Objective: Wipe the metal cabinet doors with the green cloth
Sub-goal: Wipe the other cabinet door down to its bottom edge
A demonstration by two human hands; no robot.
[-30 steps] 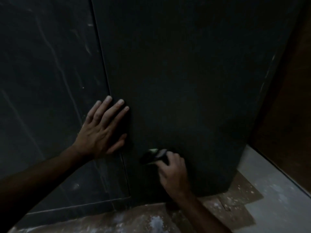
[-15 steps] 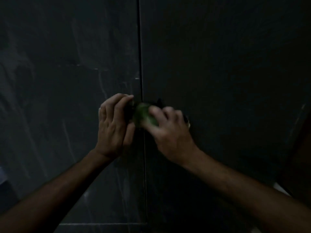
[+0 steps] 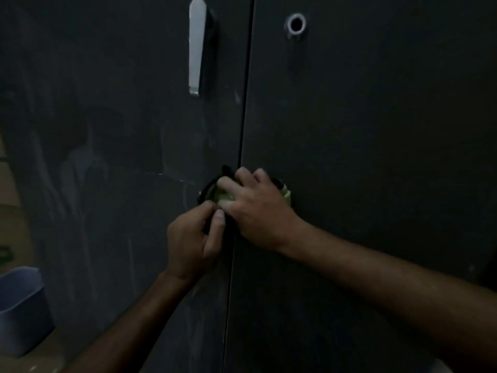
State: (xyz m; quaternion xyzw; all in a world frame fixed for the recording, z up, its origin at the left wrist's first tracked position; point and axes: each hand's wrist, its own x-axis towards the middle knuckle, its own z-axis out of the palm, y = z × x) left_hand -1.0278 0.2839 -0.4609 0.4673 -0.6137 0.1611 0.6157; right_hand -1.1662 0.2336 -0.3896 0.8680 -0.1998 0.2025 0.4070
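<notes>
At the seam between the cabinet doors [image 3: 376, 157], the left hand [image 3: 192, 238] pinches the green cloth [image 3: 223, 196] from below; just right, the right hand [image 3: 258, 208] clutches it, directly over it and nearer.

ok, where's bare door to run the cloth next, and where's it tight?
Bare: right door below the lock ring; left door left of the handle. Tight: at the seam, where both hands bunch the cloth.
</notes>
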